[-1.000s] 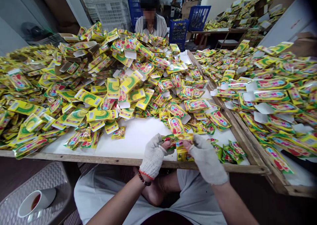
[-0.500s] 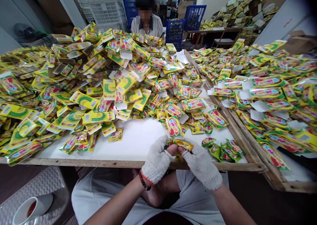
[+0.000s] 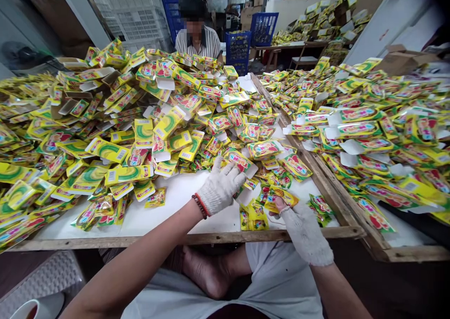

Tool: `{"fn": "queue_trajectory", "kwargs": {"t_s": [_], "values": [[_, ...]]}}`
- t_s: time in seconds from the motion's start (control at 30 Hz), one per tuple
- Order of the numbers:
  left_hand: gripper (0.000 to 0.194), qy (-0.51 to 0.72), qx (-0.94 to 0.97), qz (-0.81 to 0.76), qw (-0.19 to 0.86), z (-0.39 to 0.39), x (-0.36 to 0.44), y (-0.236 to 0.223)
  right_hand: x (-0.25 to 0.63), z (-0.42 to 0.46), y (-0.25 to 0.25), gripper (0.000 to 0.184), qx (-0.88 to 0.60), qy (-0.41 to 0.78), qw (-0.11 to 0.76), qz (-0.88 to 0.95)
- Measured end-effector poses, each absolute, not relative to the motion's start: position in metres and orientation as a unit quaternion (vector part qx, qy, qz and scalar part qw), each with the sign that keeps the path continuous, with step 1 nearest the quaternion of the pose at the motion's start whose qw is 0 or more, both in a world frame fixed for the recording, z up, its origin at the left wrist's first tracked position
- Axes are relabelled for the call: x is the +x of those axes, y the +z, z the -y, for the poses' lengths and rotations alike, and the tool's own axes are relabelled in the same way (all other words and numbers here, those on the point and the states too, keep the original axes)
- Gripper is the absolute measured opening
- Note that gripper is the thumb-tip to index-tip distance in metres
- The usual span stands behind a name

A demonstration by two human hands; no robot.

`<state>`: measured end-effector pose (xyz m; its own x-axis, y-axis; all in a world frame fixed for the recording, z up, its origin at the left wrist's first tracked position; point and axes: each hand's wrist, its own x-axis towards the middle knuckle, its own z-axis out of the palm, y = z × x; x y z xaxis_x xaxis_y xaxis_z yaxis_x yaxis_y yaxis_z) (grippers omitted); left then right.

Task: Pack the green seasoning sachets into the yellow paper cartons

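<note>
My left hand (image 3: pixel 221 186), in a white knitted glove with bare fingertips, reaches palm down with its fingers stretched out. It is at the near edge of the pile, beside a yellow carton (image 3: pixel 239 160) with a white flap; whether it touches that carton I cannot tell. My right hand (image 3: pixel 305 232), gloved likewise, is closed on a small yellow packet (image 3: pixel 285 197), the thumb pressed on top. More small packets (image 3: pixel 253 217) lie on the white tabletop (image 3: pixel 186 206) just left of it. Green-and-red packets (image 3: pixel 320 205) lie partly behind my right hand.
Yellow cartons (image 3: pixel 107 149) and packets are heaped across the table. A wooden strip (image 3: pixel 309 156) divides this heap from another at the right (image 3: pixel 365 129). A person (image 3: pixel 198 40) sits opposite. A white cup (image 3: pixel 44 307) stands at lower left, and blue crates (image 3: pixel 237 52) behind.
My left hand has let go of the packet held between both hands and moved up and left to the pile. My right hand has shifted slightly right. The view has turned somewhat.
</note>
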<state>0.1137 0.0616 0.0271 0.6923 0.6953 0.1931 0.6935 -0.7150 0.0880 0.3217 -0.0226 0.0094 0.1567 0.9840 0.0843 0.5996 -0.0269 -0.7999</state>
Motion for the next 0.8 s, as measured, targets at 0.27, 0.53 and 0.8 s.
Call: {"fn": "queue_trajectory", "kwargs": {"t_s": [0.27, 0.53, 0.8], "values": [[0.054, 0.178, 0.843, -0.496, 0.108, -0.010, 0.087, 0.022, 0.299, 0.007, 0.003, 0.036, -0.639, 0.237, 0.339, 0.649], [0.056, 0.188, 0.850, -0.485, 0.086, 0.004, 0.086, 0.011, 0.293, -0.001, 0.016, 0.027, -0.590, 0.191, 0.170, 0.766], [0.057, 0.199, 0.826, -0.516, 0.113, 0.010, 0.087, 0.013, 0.280, 0.005, 0.026, 0.018, -0.597, 0.176, 0.246, 0.743]]}}
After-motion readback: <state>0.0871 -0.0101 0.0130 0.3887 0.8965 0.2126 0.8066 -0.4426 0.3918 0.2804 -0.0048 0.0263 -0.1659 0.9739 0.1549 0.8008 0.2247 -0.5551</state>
